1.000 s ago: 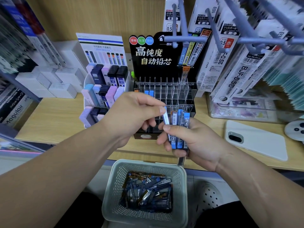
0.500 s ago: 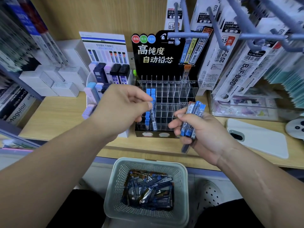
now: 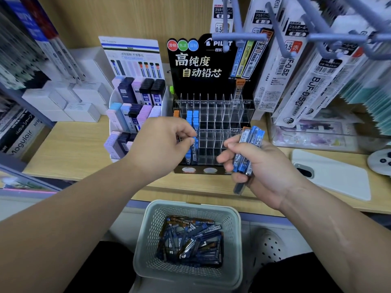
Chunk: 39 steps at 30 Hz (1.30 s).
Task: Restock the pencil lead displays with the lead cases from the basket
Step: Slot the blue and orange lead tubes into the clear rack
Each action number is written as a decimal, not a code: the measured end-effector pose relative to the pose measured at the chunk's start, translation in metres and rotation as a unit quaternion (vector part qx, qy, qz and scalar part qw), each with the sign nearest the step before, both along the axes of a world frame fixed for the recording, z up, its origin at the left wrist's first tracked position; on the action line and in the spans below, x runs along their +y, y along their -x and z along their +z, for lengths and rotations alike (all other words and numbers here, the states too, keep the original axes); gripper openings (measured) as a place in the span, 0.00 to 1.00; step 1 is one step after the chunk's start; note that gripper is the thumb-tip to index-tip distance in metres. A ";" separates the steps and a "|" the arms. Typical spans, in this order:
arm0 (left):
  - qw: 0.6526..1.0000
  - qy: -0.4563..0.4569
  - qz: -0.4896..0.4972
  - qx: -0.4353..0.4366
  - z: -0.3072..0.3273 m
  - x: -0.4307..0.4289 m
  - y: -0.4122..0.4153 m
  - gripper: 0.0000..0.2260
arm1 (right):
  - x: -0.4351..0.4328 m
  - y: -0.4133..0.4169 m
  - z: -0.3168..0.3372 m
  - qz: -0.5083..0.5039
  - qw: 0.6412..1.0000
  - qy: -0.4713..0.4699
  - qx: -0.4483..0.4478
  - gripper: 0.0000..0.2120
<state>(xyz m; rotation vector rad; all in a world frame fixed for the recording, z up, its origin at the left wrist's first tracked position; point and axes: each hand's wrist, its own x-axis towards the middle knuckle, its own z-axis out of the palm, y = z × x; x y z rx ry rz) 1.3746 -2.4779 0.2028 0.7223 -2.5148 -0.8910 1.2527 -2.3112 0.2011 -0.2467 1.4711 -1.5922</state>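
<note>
A black display rack (image 3: 224,123) with clear slots stands on the wooden shelf; blue lead cases (image 3: 192,119) fill its left columns. My left hand (image 3: 163,144) is at those columns, thumb and forefinger pinching the top of a blue case (image 3: 189,156) that stands in a slot. To the right of the rack's front, my right hand (image 3: 260,168) grips a bundle of blue lead cases (image 3: 248,149) held upright. Below the shelf edge, a grey perforated basket (image 3: 236,233) holds several more cases (image 3: 190,240).
A white stand of pastel and dark lead boxes (image 3: 131,115) sits left of the rack, with white cartons (image 3: 69,102) beyond. A white phone (image 3: 334,176) lies on the shelf at right. Refill packs (image 3: 300,81) hang from grey hooks (image 3: 239,37) overhead.
My left hand took one case from the bundle, carried it to the rack's left columns and lowered it into a slot. My right hand drew back to the right with the bundle.
</note>
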 end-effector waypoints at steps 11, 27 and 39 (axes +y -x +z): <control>0.991 0.129 -0.012 -0.025 -0.016 0.006 0.008 0.04 | 0.002 -0.001 -0.001 0.015 1.000 0.001 0.005 0.02; 0.995 0.087 0.019 -0.047 -0.011 0.006 0.010 0.04 | 0.005 -0.005 0.001 0.130 0.991 0.011 -0.020 0.06; 0.921 -0.386 -0.056 0.017 0.027 0.033 0.011 0.05 | 0.005 -0.010 0.006 0.188 0.982 0.009 -0.029 0.06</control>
